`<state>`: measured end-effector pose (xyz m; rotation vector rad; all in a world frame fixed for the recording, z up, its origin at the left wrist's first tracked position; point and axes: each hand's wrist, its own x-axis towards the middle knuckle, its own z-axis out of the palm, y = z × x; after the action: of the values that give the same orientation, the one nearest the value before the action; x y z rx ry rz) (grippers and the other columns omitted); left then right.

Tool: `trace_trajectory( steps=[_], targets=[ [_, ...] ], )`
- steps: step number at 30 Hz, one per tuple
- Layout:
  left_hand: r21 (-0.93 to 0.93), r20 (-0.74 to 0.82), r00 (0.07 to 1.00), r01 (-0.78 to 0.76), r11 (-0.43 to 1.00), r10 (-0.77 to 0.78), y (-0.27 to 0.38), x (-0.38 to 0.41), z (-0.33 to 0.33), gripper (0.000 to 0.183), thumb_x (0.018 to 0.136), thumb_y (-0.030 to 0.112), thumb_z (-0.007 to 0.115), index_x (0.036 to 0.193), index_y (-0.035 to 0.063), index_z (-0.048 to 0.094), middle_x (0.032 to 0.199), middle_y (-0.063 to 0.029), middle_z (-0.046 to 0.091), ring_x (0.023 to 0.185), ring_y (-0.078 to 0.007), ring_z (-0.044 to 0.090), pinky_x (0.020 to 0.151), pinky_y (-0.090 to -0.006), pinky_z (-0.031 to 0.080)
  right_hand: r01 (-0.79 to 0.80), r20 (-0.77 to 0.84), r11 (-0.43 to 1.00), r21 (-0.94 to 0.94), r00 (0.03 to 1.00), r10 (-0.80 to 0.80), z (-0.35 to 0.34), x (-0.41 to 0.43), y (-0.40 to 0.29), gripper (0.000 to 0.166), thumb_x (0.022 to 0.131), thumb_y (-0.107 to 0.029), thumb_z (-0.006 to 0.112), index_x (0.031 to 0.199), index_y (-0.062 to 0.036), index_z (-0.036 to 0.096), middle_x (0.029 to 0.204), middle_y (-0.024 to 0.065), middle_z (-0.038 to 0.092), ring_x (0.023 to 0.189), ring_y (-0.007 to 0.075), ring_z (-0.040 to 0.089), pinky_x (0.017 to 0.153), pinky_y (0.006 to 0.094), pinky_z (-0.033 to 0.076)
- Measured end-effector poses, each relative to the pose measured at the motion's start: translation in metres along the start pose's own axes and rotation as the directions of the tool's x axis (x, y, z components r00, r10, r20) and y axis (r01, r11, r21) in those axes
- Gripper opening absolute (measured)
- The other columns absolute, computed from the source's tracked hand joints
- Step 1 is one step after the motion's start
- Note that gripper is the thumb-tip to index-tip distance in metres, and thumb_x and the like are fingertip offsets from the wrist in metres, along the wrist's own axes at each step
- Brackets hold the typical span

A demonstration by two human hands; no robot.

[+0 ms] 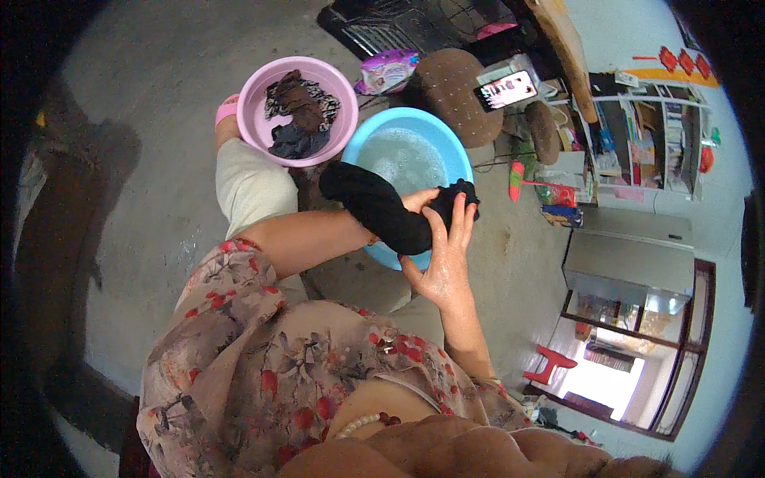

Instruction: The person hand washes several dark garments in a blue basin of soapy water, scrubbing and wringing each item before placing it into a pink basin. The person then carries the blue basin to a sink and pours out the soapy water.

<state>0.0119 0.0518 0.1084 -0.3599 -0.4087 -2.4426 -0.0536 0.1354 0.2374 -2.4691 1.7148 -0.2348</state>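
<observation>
A black wet-looking cloth garment point(382, 206) is twisted into a thick roll above the blue plastic basin point(463, 149). My left hand point(419, 201) grips it from beneath, mostly hidden by the cloth; only part of the fingers shows. Around the garment's right part curves my right hand point(445, 257), its skin wet, with the thumb on the near side and the fingers over a bunched end. Cloudy soapy water point(400, 158) with suds lies in the basin below. To the left, a pink plastic basin point(248, 119) contains dark garments point(302, 119), brown, patterned and grey-black.
Behind the basins are a purple detergent bag point(387, 71) and a brown studded stool point(457, 98). A lit smartphone point(507, 91) rests near the stool's right edge. Shelves point(648, 137) line the right wall, and a red plastic stool point(550, 364) stands by the doorway.
</observation>
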Motion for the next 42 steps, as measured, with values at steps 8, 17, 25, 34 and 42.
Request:
trace_trajectory(
  steps=[8,17,25,34,42],
  targets=[
    [0.332,-0.293,0.956,0.095,0.938,0.007,-0.006,-0.007,-0.022,0.038,0.092,0.036,0.044,0.114,0.0071,0.054,0.104,-0.0070,0.061,0.093,-0.0162,0.056,0.085,-0.0319,0.043,0.018,-0.250,0.963,0.270,0.967,0.052,-0.006,0.023,0.043,0.045,0.050,-0.010,0.067,0.093,-0.0051,0.054,0.111,0.0133,0.052,0.110,0.0324,0.047,0.096,0.0410,0.036],
    [0.961,-0.269,0.949,0.275,-0.016,0.163,0.001,-0.005,-0.044,0.025,0.079,0.025,0.050,0.076,0.0015,0.058,0.078,-0.0190,0.063,0.076,-0.0332,0.060,0.069,-0.0415,0.047,0.195,-0.561,0.980,0.028,0.815,-0.146,-0.060,0.126,0.035,0.048,0.057,-0.008,0.064,0.104,-0.0013,0.055,0.108,0.0147,0.053,0.101,0.0301,0.051,0.091,0.0390,0.040],
    [0.835,-0.133,0.991,0.124,-0.536,0.021,-0.007,-0.012,-0.056,0.031,0.077,0.024,0.052,0.094,-0.0019,0.059,0.085,-0.0216,0.063,0.080,-0.0359,0.062,0.071,-0.0442,0.049,0.499,-0.306,0.839,-0.216,0.782,-0.543,0.043,0.238,-0.028,0.048,0.050,-0.022,0.073,0.093,-0.0060,0.061,0.120,0.0199,0.047,0.116,0.0391,0.040,0.094,0.0506,0.036],
    [0.776,-0.280,0.959,0.250,-0.579,0.039,-0.004,-0.027,-0.063,0.019,0.075,0.010,0.050,0.089,0.0005,0.060,0.089,-0.0208,0.063,0.081,-0.0336,0.063,0.069,-0.0440,0.049,0.425,-0.101,0.876,0.226,0.905,-0.413,0.092,0.189,-0.001,0.044,0.071,-0.008,0.064,0.114,-0.0057,0.055,0.122,0.0203,0.051,0.112,0.0355,0.050,0.092,0.0407,0.042],
    [0.730,-0.215,0.975,0.193,-0.655,0.048,0.002,-0.041,-0.027,0.012,0.073,0.007,0.051,0.077,-0.0001,0.060,0.078,-0.0195,0.063,0.074,-0.0345,0.063,0.067,-0.0443,0.050,-0.052,0.000,0.931,0.362,0.998,0.056,0.011,0.025,0.060,0.029,0.077,-0.009,0.058,0.106,-0.0018,0.058,0.094,0.0177,0.061,0.087,0.0305,0.059,0.078,0.0374,0.046]
  ],
)
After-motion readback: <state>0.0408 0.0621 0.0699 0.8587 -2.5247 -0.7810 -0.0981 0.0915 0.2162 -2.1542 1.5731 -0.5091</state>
